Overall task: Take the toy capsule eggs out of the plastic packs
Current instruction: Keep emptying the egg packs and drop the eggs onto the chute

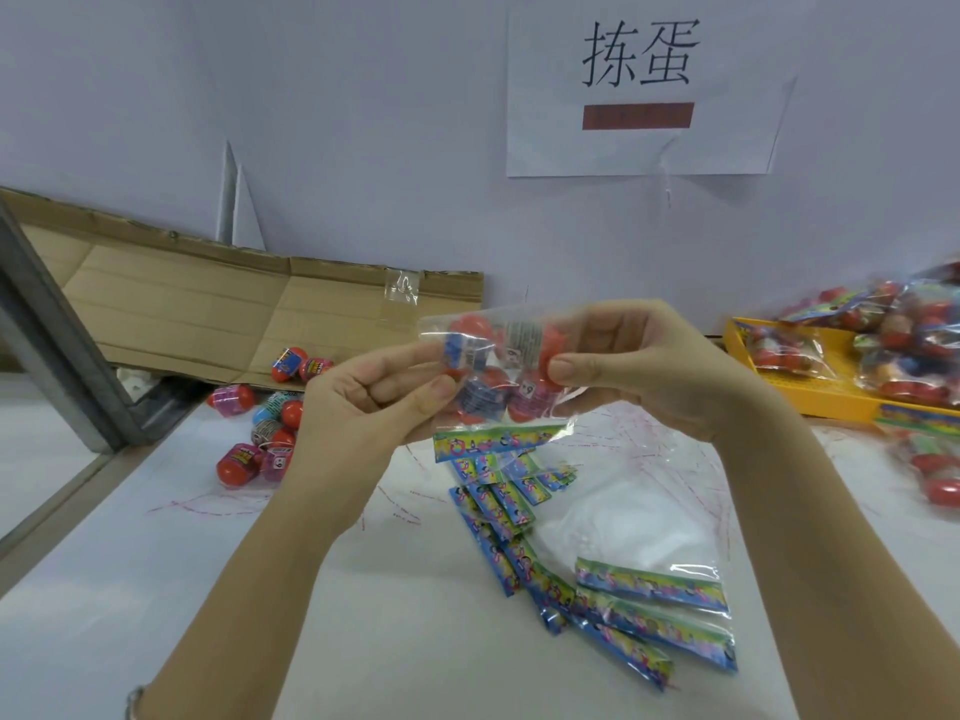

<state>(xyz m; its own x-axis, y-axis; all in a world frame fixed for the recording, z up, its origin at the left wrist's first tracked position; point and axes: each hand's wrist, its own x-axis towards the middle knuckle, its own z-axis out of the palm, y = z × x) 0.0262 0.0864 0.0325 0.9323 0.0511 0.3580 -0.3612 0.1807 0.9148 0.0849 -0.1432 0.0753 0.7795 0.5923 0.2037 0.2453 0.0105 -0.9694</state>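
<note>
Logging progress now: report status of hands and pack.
Left hand and right hand both gripping one sealed pack, eggs inside. Loose eggs piled left. Nothing obstructing.

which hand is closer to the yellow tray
Right. The right hand grips the plastic pack just left of the yellow tray; the left hand grips the pack's far side, farther from the tray.

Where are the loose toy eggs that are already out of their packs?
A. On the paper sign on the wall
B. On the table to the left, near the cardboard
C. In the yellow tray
B: the loose eggs lie on the table's left side by the flattened cardboard, while the yellow tray holds sealed packs.
</note>
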